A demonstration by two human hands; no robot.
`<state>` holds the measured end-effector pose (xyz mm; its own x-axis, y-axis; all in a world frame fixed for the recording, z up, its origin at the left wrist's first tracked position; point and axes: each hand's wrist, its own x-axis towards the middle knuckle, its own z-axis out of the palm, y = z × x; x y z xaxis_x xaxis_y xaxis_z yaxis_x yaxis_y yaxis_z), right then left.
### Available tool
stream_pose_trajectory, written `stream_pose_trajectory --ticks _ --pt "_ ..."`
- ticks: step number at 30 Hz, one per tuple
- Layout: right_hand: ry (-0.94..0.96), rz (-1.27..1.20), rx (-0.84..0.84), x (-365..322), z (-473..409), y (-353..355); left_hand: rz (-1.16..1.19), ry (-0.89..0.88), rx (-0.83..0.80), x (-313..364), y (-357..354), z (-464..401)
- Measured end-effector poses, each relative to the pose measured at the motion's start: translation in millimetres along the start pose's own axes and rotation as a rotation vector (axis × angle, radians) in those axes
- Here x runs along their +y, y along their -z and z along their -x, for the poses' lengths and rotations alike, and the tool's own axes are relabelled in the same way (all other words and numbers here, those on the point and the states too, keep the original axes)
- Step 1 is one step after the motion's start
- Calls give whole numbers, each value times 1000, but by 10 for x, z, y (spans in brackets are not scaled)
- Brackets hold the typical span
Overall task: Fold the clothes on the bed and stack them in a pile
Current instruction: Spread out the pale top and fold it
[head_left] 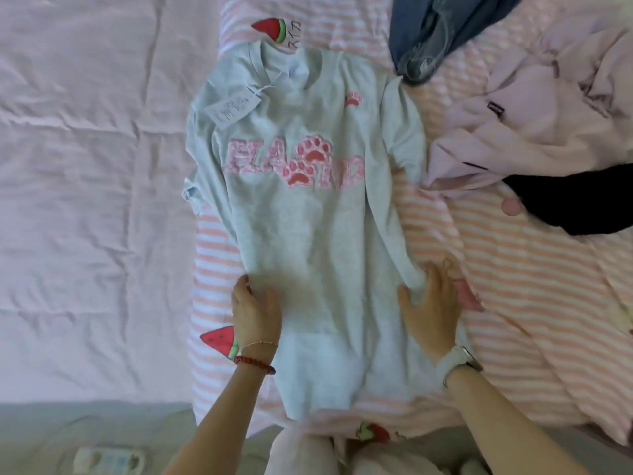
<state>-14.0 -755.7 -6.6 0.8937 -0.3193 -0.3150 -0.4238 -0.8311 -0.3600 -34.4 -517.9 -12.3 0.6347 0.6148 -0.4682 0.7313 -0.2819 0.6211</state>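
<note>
While grey sweatshirt lies flat, unfolded, left hand and right hand press spread; heap unfolded, no pile visible.

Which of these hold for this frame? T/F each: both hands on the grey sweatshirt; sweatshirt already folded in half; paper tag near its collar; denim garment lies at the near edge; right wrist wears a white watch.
1. Both hands on the grey sweatshirt: true; left hand and right hand lie on it.
2. Folded in half: false; it lies spread flat, print up.
3. Paper tag near the collar: true.
4. Denim garment at the near edge: false; it lies at the far end.
5. White watch on the right wrist: true.
</note>
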Motion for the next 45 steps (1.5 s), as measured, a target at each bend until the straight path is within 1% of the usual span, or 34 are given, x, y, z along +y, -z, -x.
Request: stream_pose_trajectory --ticks 1,3,5,8,12,14,15,17,19,20,21,22,24,25,26,27,29,31,32,34,36,38,39,42,43,45 --pt "-1 43 -9 144 73 7 -11 39 -47 -79 -36 109" --pt "33 68 -6 373 153 23 -60 81 -85 -183 -101 262" --pt "20 -16 -11 528 186 69 -74 103 -71 -226 -142 354" --pt "2 -137 -34 737 206 215 -82 74 -9 -274 -188 477" --pt "22 -215 121 976 101 586 -69 19 70 -309 -233 678" --pt "-31 -145 162 1064 -47 697 -46 -5 41 -313 -275 749" --pt "-72 -74 153 1123 -113 747 -17 -19 8 -310 -316 800" --pt "-146 71 96 1228 -191 772 4 -38 -50 -306 -379 873" --pt "-149 193 52 1290 -193 727 -1 -52 -18 -331 -419 913" --pt "-110 230 66 1293 -170 687 26 -32 11 -345 -424 926" --pt "-30 237 99 1266 -127 643 84 20 32 -350 -420 935" --pt "94 232 122 1209 -69 590 143 82 44 -347 -408 934" --pt "400 259 116 1051 101 441 210 179 49 -356 -384 911" --pt "532 285 70 973 199 347 215 199 30 -366 -376 887" --pt "621 316 -31 900 295 245 216 214 -2 -364 -370 863" --pt "665 357 -142 851 376 143 227 226 -53 -352 -358 837" --pt "634 437 -302 839 471 -42 331 241 -203 -319 -330 840" --pt "583 475 -347 855 478 -115 439 265 -348 -279 -297 891" --pt "581 482 -350 860 471 -114 468 281 -386 -265 -278 927" --pt "587 484 -364 877 440 -69 566 307 -395 -240 -222 989" --pt "575 476 -403 894 408 -10 753 320 -399 -254 -134 1012" --pt "569 472 -429 887 405 30 918 292 -440 -280 -52 1043" --pt "562 468 -438 869 407 39 952 286 -459 -293 -31 1060" --pt "521 467 -473 796 406 30 930 302 -442 -295 -28 1073" --pt "507 473 -484 779 405 28 907 294 -396 -305 -21 1066" --pt "486 494 -498 753 395 36 818 228 -231 -381 43 1045"
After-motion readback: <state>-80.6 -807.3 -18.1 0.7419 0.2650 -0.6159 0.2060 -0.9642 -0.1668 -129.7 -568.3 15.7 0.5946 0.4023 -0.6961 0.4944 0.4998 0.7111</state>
